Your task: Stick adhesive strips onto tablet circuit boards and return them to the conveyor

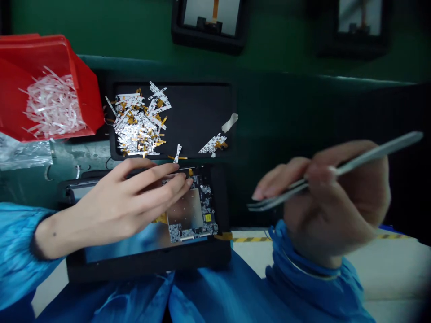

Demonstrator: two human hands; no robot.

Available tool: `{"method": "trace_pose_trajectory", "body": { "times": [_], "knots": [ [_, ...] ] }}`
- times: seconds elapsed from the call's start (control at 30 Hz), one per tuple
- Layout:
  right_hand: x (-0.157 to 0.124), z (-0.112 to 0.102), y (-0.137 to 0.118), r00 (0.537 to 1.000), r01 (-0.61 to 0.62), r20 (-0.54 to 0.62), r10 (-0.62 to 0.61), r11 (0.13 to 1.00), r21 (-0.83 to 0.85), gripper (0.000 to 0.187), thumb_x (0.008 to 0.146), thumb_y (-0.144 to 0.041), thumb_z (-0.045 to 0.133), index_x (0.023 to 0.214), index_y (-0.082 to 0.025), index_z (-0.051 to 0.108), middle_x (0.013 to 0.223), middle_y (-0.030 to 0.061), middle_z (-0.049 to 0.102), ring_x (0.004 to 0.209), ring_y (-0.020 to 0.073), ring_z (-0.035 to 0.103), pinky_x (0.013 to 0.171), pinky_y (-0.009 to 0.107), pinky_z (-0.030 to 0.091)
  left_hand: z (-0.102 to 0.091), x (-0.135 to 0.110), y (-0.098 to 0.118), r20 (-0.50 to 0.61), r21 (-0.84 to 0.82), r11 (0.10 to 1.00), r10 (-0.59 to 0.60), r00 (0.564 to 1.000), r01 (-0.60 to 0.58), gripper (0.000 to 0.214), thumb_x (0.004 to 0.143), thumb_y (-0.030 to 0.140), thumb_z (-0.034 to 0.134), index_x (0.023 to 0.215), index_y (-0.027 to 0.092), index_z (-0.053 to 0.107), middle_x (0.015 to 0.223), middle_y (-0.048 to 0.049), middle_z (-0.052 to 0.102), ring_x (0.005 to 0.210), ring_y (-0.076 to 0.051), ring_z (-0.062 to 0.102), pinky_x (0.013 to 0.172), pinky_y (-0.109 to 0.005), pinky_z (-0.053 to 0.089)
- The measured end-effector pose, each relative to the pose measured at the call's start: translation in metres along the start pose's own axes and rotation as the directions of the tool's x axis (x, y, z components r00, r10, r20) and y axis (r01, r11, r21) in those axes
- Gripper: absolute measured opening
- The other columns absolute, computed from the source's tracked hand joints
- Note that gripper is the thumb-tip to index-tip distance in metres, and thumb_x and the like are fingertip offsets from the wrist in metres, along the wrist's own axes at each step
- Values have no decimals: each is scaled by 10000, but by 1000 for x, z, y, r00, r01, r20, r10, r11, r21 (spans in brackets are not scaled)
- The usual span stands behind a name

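Observation:
My left hand reaches over a black holder with its fingers stretched out. Its fingertips rest at the upper edge of a circuit board, and the thumb is mostly hidden. The board has a shiny metal plate and lies at the right end of a mirror-like panel in the holder. My right hand, slightly blurred, is closed around metal tweezers. Their tips point left, apart from the board. Just above my left fingertips lies a small white strip with an orange flex tail.
A black tray holds a heap of white flex strips, a smaller bunch and a pale tape piece. At left stands a red bin of white slivers beside a clear plastic bag. Two black holders sit at the back.

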State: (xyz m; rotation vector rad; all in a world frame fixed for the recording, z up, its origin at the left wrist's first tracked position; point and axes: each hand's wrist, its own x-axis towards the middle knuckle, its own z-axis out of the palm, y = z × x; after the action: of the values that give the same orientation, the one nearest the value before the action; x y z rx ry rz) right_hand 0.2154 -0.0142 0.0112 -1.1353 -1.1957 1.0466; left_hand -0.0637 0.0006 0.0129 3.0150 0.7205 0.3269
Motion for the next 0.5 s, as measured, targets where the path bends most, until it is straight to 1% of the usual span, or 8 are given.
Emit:
{"method": "trace_pose_trajectory", "body": {
  "times": [0.03, 0.07, 0.13, 0.2, 0.27, 0.33, 0.4, 0.5],
  "knots": [
    [-9, -7, -2, 1000, -19, -19, 19, 1000, -11, 203, 1007, -265, 561, 823, -271, 645, 624, -18, 527, 479, 155, 618, 436, 315, 567, 0, 0, 0, 2, 14, 1000, 5, 1000, -5, 394, 1032, 88, 377, 1371, 129, 572, 1360, -56, 682, 1318, -223, 587, 1022, -405, 477],
    [-18, -14, -3, 999, -52, -6, 52, 998, -24, 263, 1026, -284, 519, 803, -259, 658, 630, -3, 545, 467, 156, 609, 399, 308, 538, 0, -1, 0, 2, 28, 1000, 9, 1000, -9, 393, 1033, 93, 380, 1376, 130, 570, 1376, -57, 673, 1321, -224, 587, 1022, -402, 474],
    [-38, -23, -7, 979, -168, 96, 178, 980, -108, 300, 1045, -274, 463, 870, -242, 705, 705, 26, 618, 484, 151, 621, 348, 273, 479, 0, -1, 0, 3, 33, 999, 1, 1000, -1, 390, 1042, 114, 383, 1386, 142, 564, 1419, -51, 644, 1339, -233, 575, 1019, -396, 470],
    [-57, -27, -10, 937, -240, 188, 294, 934, -264, 238, 1027, -231, 506, 960, -230, 735, 788, 32, 651, 462, 108, 592, 339, 228, 445, 0, -1, 2, 7, 10, 1000, -24, 1000, 24, 391, 1050, 131, 380, 1403, 153, 548, 1479, -57, 593, 1394, -244, 531, 1027, -390, 467],
    [-73, -26, -11, 919, -251, 188, 346, 883, -396, 128, 972, -199, 615, 960, -215, 741, 821, 23, 645, 425, 66, 540, 346, 200, 434, 0, -1, 4, -2, -11, 999, -35, 999, 35, 374, 1056, 141, 381, 1389, 154, 550, 1531, -79, 537, 1448, -261, 476, 1042, -403, 463],
    [-85, -20, -9, 932, -244, 142, 335, 865, -439, 20, 903, -187, 711, 913, -199, 723, 830, 20, 641, 422, 59, 524, 343, 192, 430, 0, -1, 5, -12, -7, 1000, -19, 1000, 19, 354, 1057, 132, 366, 1349, 137, 566, 1546, -104, 515, 1460, -273, 461, 1043, -426, 464],
    [-93, -12, -6, 959, -199, 98, 267, 877, -438, 71, 860, -178, 755, 894, -197, 696, 810, 15, 632, 437, 68, 529, 329, 188, 410, 0, 0, 6, -1, 34, 999, 6, 1000, -6, 349, 1060, 132, 351, 1329, 125, 572, 1531, -106, 532, 1434, -282, 490, 1022, -443, 474],
    [-98, 0, -1, 987, -70, 98, 128, 890, -451, 118, 833, -121, 752, 855, -199, 667, 765, 10, 627, 484, 98, 570, 368, 201, 461, -2, 3, 10, 36, 171, 984, 37, 999, -43, 377, 1058, 135, 329, 1352, 111, 564, 1476, -103, 589, 1388, -271, 537, 1001, -436, 495]
  ]
}}
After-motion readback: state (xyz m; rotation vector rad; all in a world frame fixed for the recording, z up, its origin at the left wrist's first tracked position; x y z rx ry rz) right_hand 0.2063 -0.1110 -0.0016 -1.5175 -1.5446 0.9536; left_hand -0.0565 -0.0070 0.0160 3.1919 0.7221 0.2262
